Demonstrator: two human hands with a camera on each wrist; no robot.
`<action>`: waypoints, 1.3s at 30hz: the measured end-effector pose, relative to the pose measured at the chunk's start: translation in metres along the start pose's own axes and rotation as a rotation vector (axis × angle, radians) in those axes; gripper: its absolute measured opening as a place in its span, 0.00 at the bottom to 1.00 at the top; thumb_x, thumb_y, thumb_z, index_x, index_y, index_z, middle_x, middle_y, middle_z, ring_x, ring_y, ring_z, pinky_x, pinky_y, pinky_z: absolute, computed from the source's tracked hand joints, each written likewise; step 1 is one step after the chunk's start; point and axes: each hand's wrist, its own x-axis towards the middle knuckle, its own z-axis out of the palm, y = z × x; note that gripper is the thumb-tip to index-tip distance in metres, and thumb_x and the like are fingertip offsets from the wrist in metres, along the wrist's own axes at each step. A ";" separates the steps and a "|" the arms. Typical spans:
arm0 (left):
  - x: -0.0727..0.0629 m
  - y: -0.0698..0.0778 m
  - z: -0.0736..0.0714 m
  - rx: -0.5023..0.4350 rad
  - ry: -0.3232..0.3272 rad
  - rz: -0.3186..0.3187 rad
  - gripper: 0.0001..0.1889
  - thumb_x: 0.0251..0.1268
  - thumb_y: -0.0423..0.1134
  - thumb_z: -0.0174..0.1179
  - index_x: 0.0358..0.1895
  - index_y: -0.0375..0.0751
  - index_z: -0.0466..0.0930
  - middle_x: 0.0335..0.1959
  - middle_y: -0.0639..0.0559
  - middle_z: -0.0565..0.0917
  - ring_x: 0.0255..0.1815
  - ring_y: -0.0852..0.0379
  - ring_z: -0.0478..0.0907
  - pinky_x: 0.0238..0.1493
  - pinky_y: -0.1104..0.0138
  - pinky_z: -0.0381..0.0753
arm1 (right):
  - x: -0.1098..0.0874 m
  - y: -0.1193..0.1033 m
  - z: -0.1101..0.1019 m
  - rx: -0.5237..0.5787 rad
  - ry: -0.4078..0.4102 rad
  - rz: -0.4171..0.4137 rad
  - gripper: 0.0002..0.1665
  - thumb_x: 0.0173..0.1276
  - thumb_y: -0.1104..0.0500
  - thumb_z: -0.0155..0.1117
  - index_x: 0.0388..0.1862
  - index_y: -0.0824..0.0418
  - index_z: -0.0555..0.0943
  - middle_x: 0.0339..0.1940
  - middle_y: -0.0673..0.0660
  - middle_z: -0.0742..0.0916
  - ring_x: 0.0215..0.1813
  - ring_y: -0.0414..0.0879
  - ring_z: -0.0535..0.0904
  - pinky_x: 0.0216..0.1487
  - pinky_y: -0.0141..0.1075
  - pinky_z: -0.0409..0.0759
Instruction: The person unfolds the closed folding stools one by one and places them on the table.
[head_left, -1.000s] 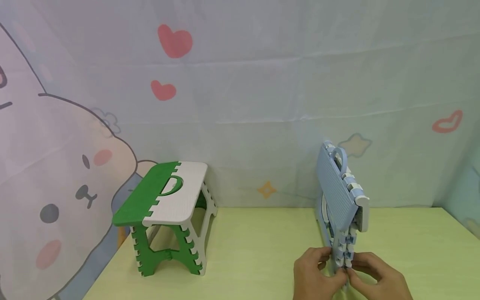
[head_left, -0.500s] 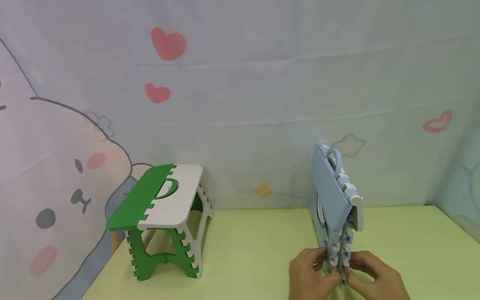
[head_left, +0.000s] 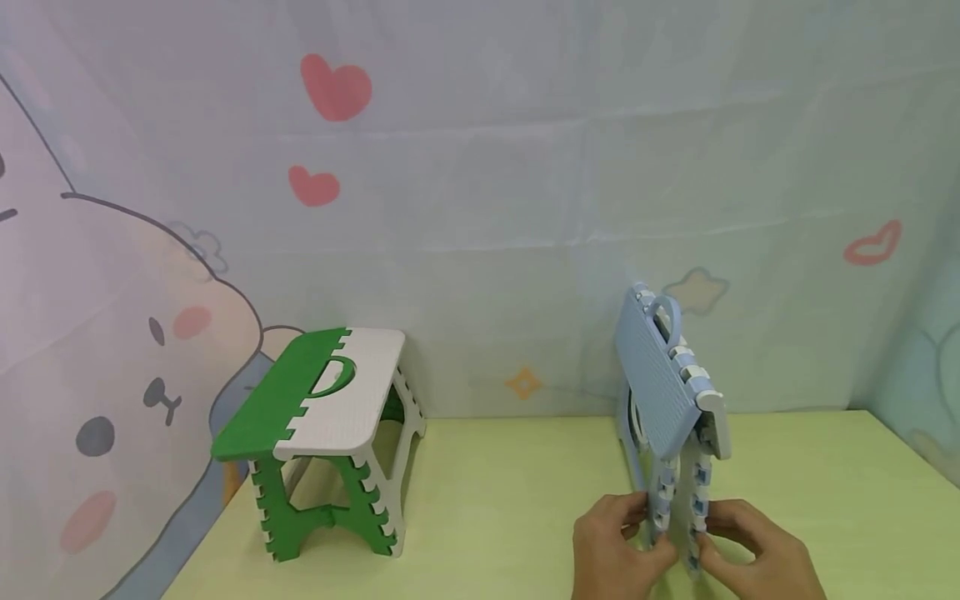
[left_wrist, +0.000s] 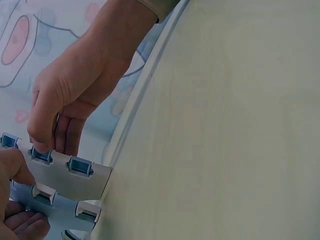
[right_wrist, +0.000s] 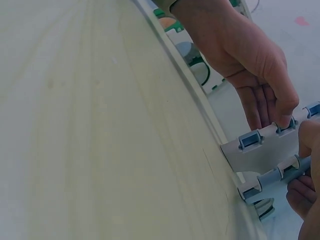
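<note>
A light blue and white folding step stool [head_left: 654, 383] stands on the table at the right of the head view. Its top is folded into a steep ridge, with a loop handle sticking up. The near ends of its two leg panels hang apart with a narrow gap between them. My left hand [head_left: 617, 546] pinches the left leg panel low down, thumb on the hinged edge. On the other side, my right hand [head_left: 765, 552] pinches the right leg panel [right_wrist: 265, 150] the same way. Both wrist views show thumbs at the notched panel edges.
A green and white folding step stool [head_left: 341, 392] stands unfolded at the left of the table [head_left: 517, 500]. Behind the table hangs a pale printed cloth [head_left: 480, 183] with hearts and a cartoon animal.
The blue stool's two leg panels, nearly together before, have spread apart. My left hand has shifted slightly left with its panel. The head view has turned a little.
</note>
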 end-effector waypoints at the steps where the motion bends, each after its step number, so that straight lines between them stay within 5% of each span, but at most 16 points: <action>1: 0.001 0.001 -0.001 -0.006 -0.005 -0.018 0.17 0.47 0.29 0.77 0.45 0.42 0.92 0.36 0.64 0.86 0.36 0.70 0.85 0.35 0.80 0.83 | 0.001 0.000 0.000 -0.011 -0.006 0.008 0.17 0.59 0.71 0.80 0.46 0.59 0.88 0.42 0.48 0.90 0.40 0.31 0.86 0.42 0.25 0.85; 8: 0.002 0.002 -0.005 -0.009 -0.016 -0.064 0.18 0.47 0.29 0.76 0.45 0.42 0.92 0.37 0.65 0.85 0.37 0.71 0.84 0.35 0.80 0.83 | 0.001 0.002 -0.001 -0.015 0.008 -0.010 0.18 0.59 0.71 0.80 0.46 0.60 0.88 0.42 0.47 0.90 0.40 0.30 0.86 0.42 0.20 0.82; 24: 0.002 -0.001 -0.007 0.049 0.008 0.000 0.18 0.45 0.30 0.77 0.44 0.43 0.92 0.36 0.62 0.86 0.36 0.71 0.84 0.34 0.81 0.83 | 0.003 0.005 -0.003 -0.034 0.015 -0.006 0.17 0.57 0.72 0.80 0.45 0.61 0.88 0.41 0.50 0.90 0.39 0.30 0.86 0.41 0.18 0.81; 39: 0.003 -0.001 -0.007 0.091 0.022 0.028 0.17 0.44 0.31 0.75 0.43 0.41 0.92 0.34 0.61 0.86 0.35 0.71 0.84 0.33 0.81 0.82 | 0.005 0.011 -0.007 -0.019 0.050 -0.047 0.16 0.56 0.74 0.79 0.43 0.63 0.88 0.38 0.42 0.88 0.39 0.28 0.84 0.39 0.18 0.81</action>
